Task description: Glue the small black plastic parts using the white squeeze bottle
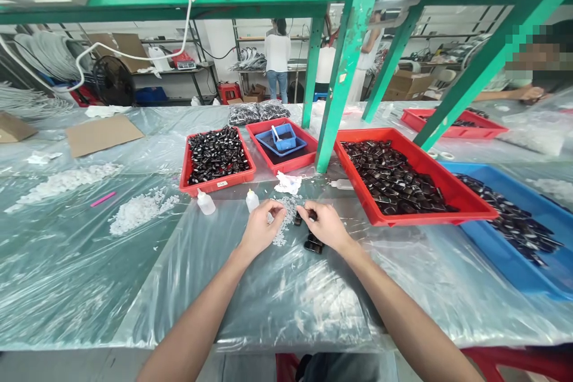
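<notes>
My left hand (261, 228) rests on the plastic-covered table, its fingers pinched together over a small heap of white bits (283, 224); what they hold is too small to name. My right hand (325, 225) is closed on a small black part (311, 215). A few more black parts (313, 245) lie on the plastic just under that hand. Two small white squeeze bottles (206, 202) (252, 200) stand just beyond my left hand.
Red trays of black parts (216, 156) (403, 176) sit ahead and to the right, with a blue tray (514, 221) further right. A red tray holds a small blue tub (285, 138). Green frame posts (344, 65) rise from the table. White granule heaps (138, 210) lie left. People work behind.
</notes>
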### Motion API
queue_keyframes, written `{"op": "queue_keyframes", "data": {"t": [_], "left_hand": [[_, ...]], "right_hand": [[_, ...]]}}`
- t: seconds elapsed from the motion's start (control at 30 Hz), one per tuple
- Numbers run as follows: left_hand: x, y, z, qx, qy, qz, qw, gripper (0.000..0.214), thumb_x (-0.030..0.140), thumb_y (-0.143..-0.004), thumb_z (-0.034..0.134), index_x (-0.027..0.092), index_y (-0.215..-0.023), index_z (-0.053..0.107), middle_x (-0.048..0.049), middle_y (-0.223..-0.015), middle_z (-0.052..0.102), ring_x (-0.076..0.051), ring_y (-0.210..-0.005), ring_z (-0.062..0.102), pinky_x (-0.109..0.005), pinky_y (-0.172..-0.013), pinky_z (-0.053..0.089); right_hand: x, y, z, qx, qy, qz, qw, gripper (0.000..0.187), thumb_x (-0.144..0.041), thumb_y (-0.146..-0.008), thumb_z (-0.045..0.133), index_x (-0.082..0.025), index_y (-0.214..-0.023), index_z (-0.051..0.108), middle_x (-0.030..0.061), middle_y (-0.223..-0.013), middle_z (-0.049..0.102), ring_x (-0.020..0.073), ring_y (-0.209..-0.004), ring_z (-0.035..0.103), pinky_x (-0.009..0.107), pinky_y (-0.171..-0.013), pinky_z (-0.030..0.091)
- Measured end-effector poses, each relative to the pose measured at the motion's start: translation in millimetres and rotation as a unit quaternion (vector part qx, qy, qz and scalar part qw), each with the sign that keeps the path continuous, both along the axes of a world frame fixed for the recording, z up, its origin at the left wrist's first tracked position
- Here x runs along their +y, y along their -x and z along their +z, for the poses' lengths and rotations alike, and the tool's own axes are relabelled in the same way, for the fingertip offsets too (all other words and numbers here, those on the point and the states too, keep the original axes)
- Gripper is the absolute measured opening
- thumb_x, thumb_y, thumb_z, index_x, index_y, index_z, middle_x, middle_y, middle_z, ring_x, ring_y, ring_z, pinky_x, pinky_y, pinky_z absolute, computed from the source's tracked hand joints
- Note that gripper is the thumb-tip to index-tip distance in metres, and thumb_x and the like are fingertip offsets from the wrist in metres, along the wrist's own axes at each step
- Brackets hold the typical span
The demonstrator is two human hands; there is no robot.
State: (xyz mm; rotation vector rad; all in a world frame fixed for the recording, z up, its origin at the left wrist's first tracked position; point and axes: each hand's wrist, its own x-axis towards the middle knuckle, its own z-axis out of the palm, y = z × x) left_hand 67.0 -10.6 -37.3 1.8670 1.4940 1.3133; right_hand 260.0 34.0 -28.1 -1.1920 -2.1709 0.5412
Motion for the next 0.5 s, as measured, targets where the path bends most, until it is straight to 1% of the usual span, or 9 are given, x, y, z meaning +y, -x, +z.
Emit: {"op": "queue_keyframes", "data": {"t": [0.1, 0.17, 0.23, 0.3, 0.4, 0.5], "left_hand": [[-0.7, -1.7, 0.4, 0.006, 0.001, -0.008, 1.000, 0.010, 0.024, -0.093, 0.057, 0.020, -0.088, 0.065, -0.0013, -0.084, 0.067, -0.015, -0.077, 0.060, -0.027, -0.074, 0.045], [-1.4, -3.2, 0.5, 0.012, 0.004, -0.012, 1.000, 0.011, 0.023, -0.093, 0.056, 0.020, -0.088, 0.064, -0.0013, -0.084, 0.066, -0.015, -0.077, 0.060, -0.027, -0.074, 0.045], [-2.4, -3.7, 1.3, 0.023, 0.009, -0.018, 1.000, 0.011, 0.024, -0.093, 0.056, 0.020, -0.087, 0.064, -0.0016, -0.083, 0.065, -0.016, -0.077, 0.060, -0.027, -0.072, 0.045], [-4.0, -2.1, 3.6, 0.050, 0.022, -0.037, 0.998, 0.010, 0.025, -0.092, 0.057, 0.020, -0.089, 0.065, -0.0018, -0.083, 0.065, -0.016, -0.075, 0.060, -0.027, -0.069, 0.044], [-8.1, 4.5, 10.3, 0.119, 0.073, -0.102, 0.985, 0.011, 0.025, -0.090, 0.058, 0.021, -0.090, 0.068, -0.0011, -0.081, 0.066, -0.016, -0.072, 0.059, -0.028, -0.067, 0.042], [-13.3, 11.0, 19.2, 0.139, 0.138, -0.170, 0.966, 0.010, 0.026, -0.087, 0.062, 0.022, -0.088, 0.071, -0.0007, -0.079, 0.066, -0.017, -0.071, 0.059, -0.028, -0.066, 0.043]], "right_hand": [[1.4, -3.0, 2.9, -0.065, -0.026, -0.021, 0.997, 0.032, -0.039, -0.103, 0.047, -0.023, -0.079, 0.062, 0.0013, -0.074, 0.069, 0.0176, -0.068, 0.061, 0.027, -0.062, 0.034], [3.4, -4.8, 2.7, -0.095, -0.026, -0.026, 0.995, 0.023, -0.037, -0.102, 0.052, -0.025, -0.094, 0.069, 0.0029, -0.090, 0.076, 0.0202, -0.081, 0.069, 0.026, -0.066, 0.039], [5.1, -5.7, 1.2, -0.123, -0.011, -0.035, 0.992, 0.017, -0.037, -0.098, 0.061, -0.026, -0.103, 0.072, 0.0032, -0.101, 0.079, 0.0224, -0.091, 0.072, 0.027, -0.071, 0.043], [6.4, -6.2, -1.0, -0.155, 0.007, -0.049, 0.987, 0.016, -0.036, -0.094, 0.067, -0.027, -0.105, 0.074, 0.0039, -0.105, 0.079, 0.0245, -0.096, 0.073, 0.028, -0.074, 0.046], [8.0, -7.1, -4.0, -0.182, 0.022, -0.067, 0.981, 0.017, -0.029, -0.092, 0.068, -0.027, -0.106, 0.076, 0.0053, -0.106, 0.080, 0.0262, -0.097, 0.074, 0.030, -0.076, 0.049], [9.7, -8.2, -5.8, -0.147, 0.022, -0.067, 0.987, 0.019, -0.025, -0.093, 0.064, -0.028, -0.107, 0.077, 0.0054, -0.107, 0.079, 0.0256, -0.096, 0.074, 0.030, -0.077, 0.050]]}}
